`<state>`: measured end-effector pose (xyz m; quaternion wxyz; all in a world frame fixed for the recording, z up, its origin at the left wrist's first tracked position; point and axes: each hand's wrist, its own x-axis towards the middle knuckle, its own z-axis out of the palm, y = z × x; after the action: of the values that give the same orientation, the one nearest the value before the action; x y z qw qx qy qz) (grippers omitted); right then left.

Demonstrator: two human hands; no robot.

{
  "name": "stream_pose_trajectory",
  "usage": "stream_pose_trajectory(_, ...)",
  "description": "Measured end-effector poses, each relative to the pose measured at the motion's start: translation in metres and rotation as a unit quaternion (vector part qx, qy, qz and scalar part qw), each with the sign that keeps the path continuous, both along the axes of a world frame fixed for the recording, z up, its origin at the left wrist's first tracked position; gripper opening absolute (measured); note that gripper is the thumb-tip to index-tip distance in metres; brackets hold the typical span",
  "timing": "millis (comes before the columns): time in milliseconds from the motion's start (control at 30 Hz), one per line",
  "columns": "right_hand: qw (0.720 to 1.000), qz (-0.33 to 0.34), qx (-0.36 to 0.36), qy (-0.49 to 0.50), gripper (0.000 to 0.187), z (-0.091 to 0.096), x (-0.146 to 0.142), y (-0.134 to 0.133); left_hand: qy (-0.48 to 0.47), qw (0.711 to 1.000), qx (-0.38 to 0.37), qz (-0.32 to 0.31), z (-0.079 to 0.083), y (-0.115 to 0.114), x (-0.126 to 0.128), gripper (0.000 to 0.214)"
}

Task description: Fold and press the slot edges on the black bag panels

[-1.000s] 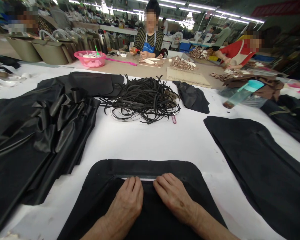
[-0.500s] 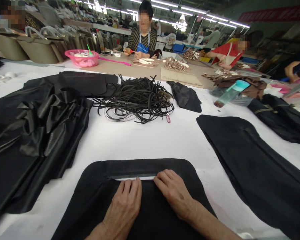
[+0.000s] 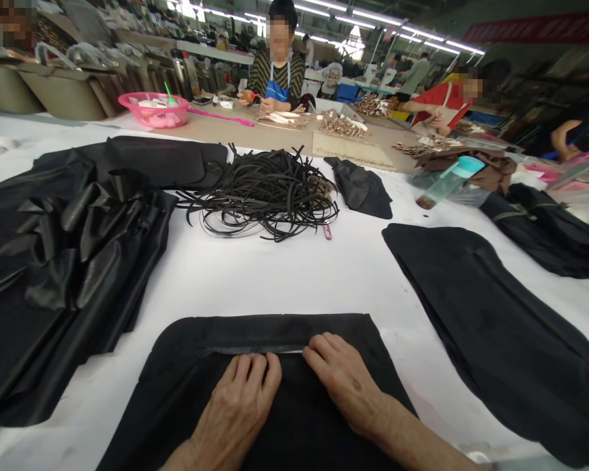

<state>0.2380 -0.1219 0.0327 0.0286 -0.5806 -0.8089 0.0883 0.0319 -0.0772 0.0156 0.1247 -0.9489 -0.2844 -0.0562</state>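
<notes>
A black leather-like panel [image 3: 177,366] with a long slit near its far edge lies before me. My left hand [image 3: 243,399] rests on it, fingers bent over the slit's near edge and gripping there. To its right, my right hand [image 3: 346,376] pinches the same edge close to the slit's right end. A thin white strip [image 3: 290,352] shows through the slit between the hands. The panel's far right corner looks pointed, its far left one rounded. My fingertips are partly hidden in the slit.
Crumpled black material [image 3: 73,261] lies left, stacked black panels [image 3: 485,314] right. Beyond are a heap of black strips [image 3: 269,190], a small pink-handled tool [image 3: 328,230], a bottle with a turquoise lid [image 3: 449,183] and a pink basket [image 3: 157,114]. Co-workers [image 3: 279,65] work across the table.
The white gap in the slit has narrowed. The panel's far right corner has gone from rounded to pointed. My left hand has shifted slightly; my right hand stays nearly in place.
</notes>
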Motion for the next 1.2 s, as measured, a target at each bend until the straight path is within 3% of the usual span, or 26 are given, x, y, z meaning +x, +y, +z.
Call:
stream_pose_trajectory(333, 0.999, 0.008, 0.040, -0.007, 0.017, -0.002, 0.011, -0.002, 0.021, 1.000, -0.012, 0.006, 0.002, 0.000, 0.006, 0.042)
stream_pose_trajectory(600, 0.980, 0.107, 0.144, -0.083, 0.025, -0.011, 0.012, -0.004, 0.035, 0.999, -0.023, 0.013, 0.003, -0.002, 0.010, 0.048)
stream_pose_trajectory(800, 0.978, 0.109, 0.161, -0.071, 0.026, -0.016, 0.018, -0.006, 0.082, 0.994, -0.055, 0.038, 0.007, -0.001, 0.019, 0.051)
stream_pose_trajectory(1067, 0.975, 0.099, 0.183, -0.075, 0.030, -0.018, 0.017, -0.009, 0.156, 0.986, -0.029, 0.056, 0.007, -0.009, 0.033, 0.064)
stream_pose_trajectory(1200, 0.973, 0.108, 0.190, -0.079, 0.030, -0.018, 0.019, -0.011, 0.145, 0.988, -0.026, 0.053, 0.008, -0.009, 0.036, 0.067)
